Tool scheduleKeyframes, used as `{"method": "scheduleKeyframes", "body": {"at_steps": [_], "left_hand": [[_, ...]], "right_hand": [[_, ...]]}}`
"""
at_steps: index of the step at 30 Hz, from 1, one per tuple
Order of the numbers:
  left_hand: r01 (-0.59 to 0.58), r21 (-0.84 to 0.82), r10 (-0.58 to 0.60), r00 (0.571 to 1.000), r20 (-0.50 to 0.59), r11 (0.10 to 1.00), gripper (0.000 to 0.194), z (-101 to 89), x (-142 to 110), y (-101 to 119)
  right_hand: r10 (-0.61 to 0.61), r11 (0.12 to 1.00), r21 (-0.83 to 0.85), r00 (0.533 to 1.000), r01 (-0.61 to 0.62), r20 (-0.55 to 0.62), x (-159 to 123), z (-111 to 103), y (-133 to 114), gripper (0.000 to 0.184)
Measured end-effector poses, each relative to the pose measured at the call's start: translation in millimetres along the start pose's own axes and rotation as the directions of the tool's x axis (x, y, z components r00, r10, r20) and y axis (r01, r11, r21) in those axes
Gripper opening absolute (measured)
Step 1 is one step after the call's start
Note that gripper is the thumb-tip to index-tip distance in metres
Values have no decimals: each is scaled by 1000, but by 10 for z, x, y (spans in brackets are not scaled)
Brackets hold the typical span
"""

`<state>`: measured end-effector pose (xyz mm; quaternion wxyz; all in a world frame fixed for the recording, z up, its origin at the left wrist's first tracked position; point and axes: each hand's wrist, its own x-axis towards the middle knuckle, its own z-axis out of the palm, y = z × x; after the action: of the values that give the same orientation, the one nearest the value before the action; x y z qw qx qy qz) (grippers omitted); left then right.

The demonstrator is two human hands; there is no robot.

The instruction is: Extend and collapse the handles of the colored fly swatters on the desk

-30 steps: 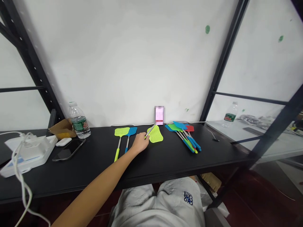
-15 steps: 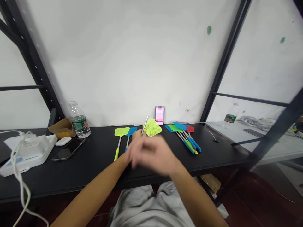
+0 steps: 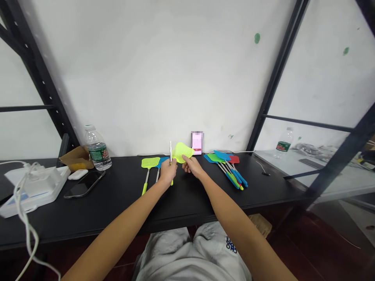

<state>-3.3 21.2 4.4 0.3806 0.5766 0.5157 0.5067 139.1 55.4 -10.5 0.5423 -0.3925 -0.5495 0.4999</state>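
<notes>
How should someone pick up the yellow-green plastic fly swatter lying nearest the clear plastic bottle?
Probably by its slim yellow-green handle, from the near side: it points toward the viewer, while the broad perforated head appears to overlap the flat blue fly swatter beside it.

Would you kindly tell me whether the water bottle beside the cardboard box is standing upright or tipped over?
Upright: the water bottle rests on its base on the black table, with its cap uppermost.

The wall (image 3: 140,78) is bright, the floor (image 3: 310,238) dim
</notes>
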Motion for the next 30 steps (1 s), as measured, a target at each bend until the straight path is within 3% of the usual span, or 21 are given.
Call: {"method": "scheduleKeyframes", "body": {"at_steps": [4, 8, 10, 13, 16, 25, 30], "left_hand": [[27, -44, -24, 997, 75, 999, 30, 54, -55, 2], [0, 37, -7, 981, 196, 999, 34, 90, -96, -14], [-27, 75, 6, 964, 266, 997, 33, 97, -113, -13], [-70, 142, 24, 953, 301, 987, 31, 93, -126, -9], [-108, 215, 45, 960, 278, 971, 31, 81, -123, -18], [-175, 293, 93, 957, 273, 940, 33, 79, -104, -55], [-176, 301, 93, 958, 271, 937, 34, 79, -98, -57]], "right_hand": [[19, 998, 61, 1000, -20, 13, 45, 22, -26, 32], [32, 982, 187, 984, 1, -177, 126, -145, -73, 25], [43, 972, 231, 942, 37, -332, 153, -257, -115, 21], [94, 955, 286, 838, 76, -537, 166, -396, -189, 19], [93, 950, 292, 785, 115, -613, 155, -460, -245, 23], [-99, 963, 168, 860, 208, -500, 109, -363, -236, 36], [-100, 969, 151, 868, 197, -486, 117, -369, -233, 36]]}}
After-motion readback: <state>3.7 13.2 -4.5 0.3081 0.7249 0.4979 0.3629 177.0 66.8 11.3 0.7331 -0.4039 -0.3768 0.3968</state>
